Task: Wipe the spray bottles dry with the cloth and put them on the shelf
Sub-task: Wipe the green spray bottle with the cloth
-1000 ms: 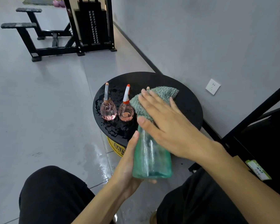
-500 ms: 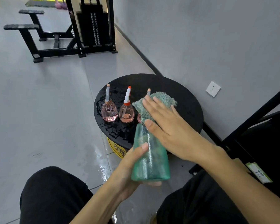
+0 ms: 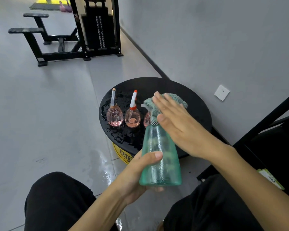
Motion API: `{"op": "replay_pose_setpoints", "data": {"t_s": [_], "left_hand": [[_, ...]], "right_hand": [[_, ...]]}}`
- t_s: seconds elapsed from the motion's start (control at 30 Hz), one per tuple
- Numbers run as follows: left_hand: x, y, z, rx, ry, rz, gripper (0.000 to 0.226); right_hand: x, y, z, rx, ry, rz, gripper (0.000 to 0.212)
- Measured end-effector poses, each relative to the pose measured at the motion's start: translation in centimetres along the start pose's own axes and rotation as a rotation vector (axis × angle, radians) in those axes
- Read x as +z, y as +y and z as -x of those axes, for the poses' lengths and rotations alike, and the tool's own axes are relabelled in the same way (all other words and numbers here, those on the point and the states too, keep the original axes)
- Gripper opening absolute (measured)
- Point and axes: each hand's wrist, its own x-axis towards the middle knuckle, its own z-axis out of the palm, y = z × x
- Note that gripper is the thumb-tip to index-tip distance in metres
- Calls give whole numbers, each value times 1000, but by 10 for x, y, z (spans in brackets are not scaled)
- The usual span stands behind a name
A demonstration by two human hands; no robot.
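Note:
My left hand (image 3: 137,174) grips the base of a green translucent spray bottle (image 3: 160,157), held tilted over my lap. With straight fingers, my right hand (image 3: 178,124) presses a teal cloth (image 3: 153,105) against the bottle's top; the spray head is hidden under the cloth. Two pink spray bottles (image 3: 115,114) (image 3: 132,114) stand upright on the wet round black table (image 3: 197,104). A third pink bottle (image 3: 146,120) is mostly hidden behind the cloth.
Water droplets cover the table's left part and the floor in front of it. A black shelf frame (image 3: 264,120) stands at the right against the grey wall. A wall socket (image 3: 221,92) is beside it. A black gym machine (image 3: 97,27) stands far back.
My right hand and the cloth slid up from the bottle's body to its top. My left thumb came round onto the front of the bottle's lower part.

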Motion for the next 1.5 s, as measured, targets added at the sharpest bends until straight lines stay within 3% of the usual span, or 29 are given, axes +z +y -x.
{"op": "replay_pose_setpoints", "data": {"t_s": [0.2, 0.37, 0.57, 0.7, 0.93, 1.1, 1.27, 1.4, 1.5], "left_hand": [[8, -4, 2, 20, -54, -25, 63], [0, -2, 1, 20, -1, 7, 86], [6, -4, 4, 19, -71, -37, 66], [8, -7, 3, 23, -61, -21, 74], [0, -4, 1, 34, -60, -22, 73], [6, -8, -1, 22, -49, -75, 84], [-1, -5, -2, 45, -12, -41, 68], [-4, -6, -1, 9, -17, -32, 86], [1, -10, -1, -3, -38, -55, 72]], "right_hand": [[-11, 16, -20, 101, 100, -7, 70], [6, -1, 9, -8, 60, -30, 66], [-7, 14, 0, 63, 111, 0, 71], [-10, 10, -8, 107, 115, -24, 77], [7, -19, 18, -36, 12, 33, 69], [-8, -6, -10, 48, 42, 98, 75], [3, -21, 0, -11, -37, 39, 72], [4, -20, 6, -68, -86, -25, 66], [-2, -6, -9, -21, -50, 115, 66]]}}
